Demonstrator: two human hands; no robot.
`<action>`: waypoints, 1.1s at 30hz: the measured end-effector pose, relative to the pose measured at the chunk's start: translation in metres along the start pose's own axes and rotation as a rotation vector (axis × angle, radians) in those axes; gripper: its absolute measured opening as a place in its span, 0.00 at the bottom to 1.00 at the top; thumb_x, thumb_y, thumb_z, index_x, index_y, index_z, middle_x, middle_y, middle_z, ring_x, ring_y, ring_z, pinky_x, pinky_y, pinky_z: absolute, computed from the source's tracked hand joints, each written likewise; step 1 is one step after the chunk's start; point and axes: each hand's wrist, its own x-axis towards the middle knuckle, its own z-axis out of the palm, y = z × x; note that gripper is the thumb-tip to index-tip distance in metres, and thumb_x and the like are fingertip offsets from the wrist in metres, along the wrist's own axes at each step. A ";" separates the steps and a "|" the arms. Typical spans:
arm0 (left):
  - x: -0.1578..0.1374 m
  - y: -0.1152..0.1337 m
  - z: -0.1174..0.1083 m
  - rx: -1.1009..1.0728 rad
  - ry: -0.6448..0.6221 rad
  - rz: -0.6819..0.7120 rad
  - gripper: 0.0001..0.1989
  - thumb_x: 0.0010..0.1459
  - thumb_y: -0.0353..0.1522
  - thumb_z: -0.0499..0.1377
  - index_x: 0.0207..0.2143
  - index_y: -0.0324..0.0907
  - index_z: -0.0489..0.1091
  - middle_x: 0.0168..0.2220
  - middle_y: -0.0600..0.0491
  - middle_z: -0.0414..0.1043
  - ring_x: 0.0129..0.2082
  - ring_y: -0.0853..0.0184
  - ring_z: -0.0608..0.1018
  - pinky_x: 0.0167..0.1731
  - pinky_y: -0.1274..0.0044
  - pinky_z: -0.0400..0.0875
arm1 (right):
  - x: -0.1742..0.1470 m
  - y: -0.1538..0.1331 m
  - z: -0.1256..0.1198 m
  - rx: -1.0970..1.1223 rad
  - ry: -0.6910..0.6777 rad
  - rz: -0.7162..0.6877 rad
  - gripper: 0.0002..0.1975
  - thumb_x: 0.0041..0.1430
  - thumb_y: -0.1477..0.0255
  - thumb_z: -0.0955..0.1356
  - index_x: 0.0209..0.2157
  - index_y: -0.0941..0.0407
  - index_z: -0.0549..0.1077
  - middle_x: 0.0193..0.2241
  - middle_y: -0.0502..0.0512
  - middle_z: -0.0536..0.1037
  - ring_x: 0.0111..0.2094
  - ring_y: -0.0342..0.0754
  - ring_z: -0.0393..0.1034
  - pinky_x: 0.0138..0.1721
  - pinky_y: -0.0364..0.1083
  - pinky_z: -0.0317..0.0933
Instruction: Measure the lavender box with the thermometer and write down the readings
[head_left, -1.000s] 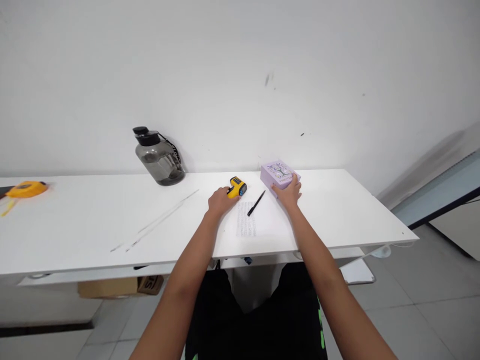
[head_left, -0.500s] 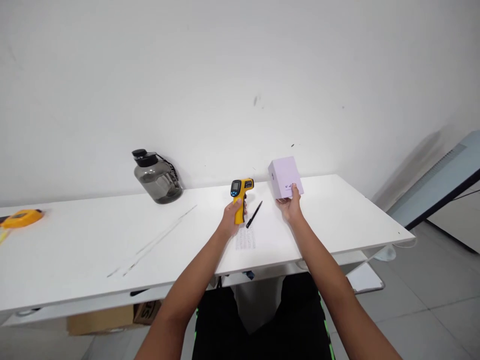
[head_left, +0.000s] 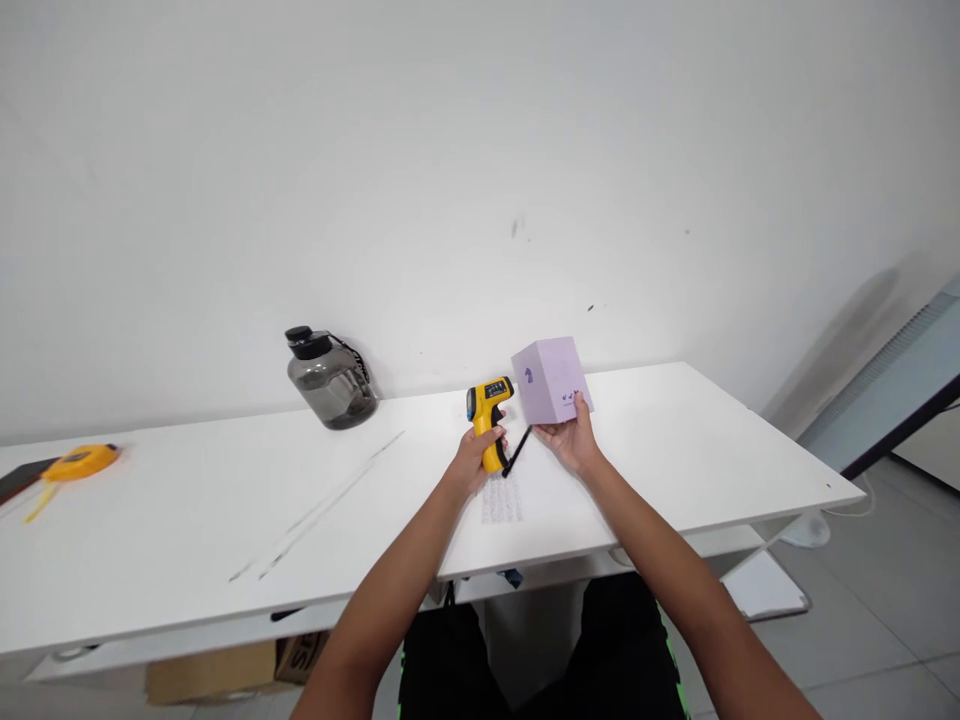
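One infrared thermometer and one lilac box, one per hand, over the white bench. The left hand is curled around the thermometer's grip; the right hand clasps the box's lower end, thumb on its face, fingers beneath. One black pen lies between them. From where I stand, the box's inside is hidden; one translucent jug stands leftward, contents uncertain.
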 end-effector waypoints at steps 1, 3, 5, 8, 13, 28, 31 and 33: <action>0.000 0.000 0.000 0.001 0.005 -0.005 0.31 0.40 0.34 0.75 0.48 0.38 0.73 0.28 0.58 0.71 0.25 0.75 0.74 0.28 0.81 0.70 | 0.000 0.003 0.001 -0.006 -0.002 -0.011 0.25 0.60 0.47 0.65 0.51 0.49 0.72 0.43 0.54 0.81 0.41 0.49 0.77 0.41 0.49 0.75; -0.001 0.001 0.001 0.001 0.009 -0.012 0.32 0.40 0.34 0.75 0.49 0.38 0.72 0.29 0.58 0.72 0.25 0.74 0.75 0.28 0.80 0.70 | -0.001 0.009 0.001 -0.015 -0.003 -0.051 0.25 0.60 0.48 0.67 0.51 0.48 0.71 0.47 0.53 0.80 0.44 0.48 0.77 0.43 0.48 0.74; -0.002 0.003 0.002 0.006 0.006 -0.017 0.32 0.40 0.34 0.75 0.48 0.38 0.72 0.29 0.57 0.72 0.25 0.74 0.75 0.28 0.80 0.71 | -0.002 0.012 0.001 -0.020 -0.014 -0.080 0.25 0.59 0.48 0.67 0.52 0.48 0.71 0.50 0.52 0.79 0.46 0.48 0.76 0.45 0.48 0.74; -0.003 0.004 0.003 0.032 0.001 -0.023 0.31 0.40 0.34 0.74 0.48 0.38 0.73 0.30 0.56 0.73 0.25 0.74 0.75 0.28 0.79 0.70 | -0.002 0.014 0.001 -0.024 -0.032 -0.084 0.26 0.59 0.47 0.67 0.52 0.47 0.71 0.52 0.52 0.79 0.47 0.48 0.76 0.47 0.49 0.73; -0.003 0.002 0.003 0.060 -0.003 -0.044 0.32 0.39 0.34 0.75 0.48 0.38 0.73 0.31 0.56 0.73 0.26 0.73 0.76 0.29 0.79 0.71 | -0.004 0.012 0.003 -0.025 -0.014 -0.064 0.25 0.59 0.48 0.67 0.52 0.48 0.71 0.49 0.53 0.80 0.45 0.49 0.77 0.46 0.50 0.74; 0.001 -0.001 -0.003 0.040 -0.020 -0.057 0.31 0.41 0.34 0.75 0.49 0.38 0.72 0.30 0.55 0.73 0.26 0.73 0.76 0.27 0.79 0.71 | -0.012 0.010 0.006 -0.027 -0.093 -0.024 0.25 0.60 0.49 0.68 0.52 0.50 0.72 0.49 0.55 0.80 0.45 0.51 0.77 0.44 0.51 0.75; 0.001 -0.002 -0.003 0.044 -0.026 -0.069 0.30 0.42 0.34 0.74 0.49 0.38 0.73 0.30 0.56 0.73 0.26 0.73 0.76 0.27 0.80 0.70 | -0.013 0.009 0.006 -0.030 -0.102 -0.029 0.26 0.60 0.49 0.67 0.53 0.50 0.72 0.50 0.55 0.80 0.45 0.51 0.77 0.45 0.50 0.75; 0.001 -0.002 -0.003 0.048 -0.026 -0.071 0.30 0.42 0.34 0.74 0.49 0.38 0.73 0.31 0.55 0.74 0.26 0.73 0.76 0.27 0.79 0.70 | -0.013 0.008 0.006 -0.039 -0.100 -0.031 0.25 0.60 0.49 0.67 0.52 0.49 0.72 0.50 0.54 0.80 0.44 0.50 0.77 0.45 0.51 0.75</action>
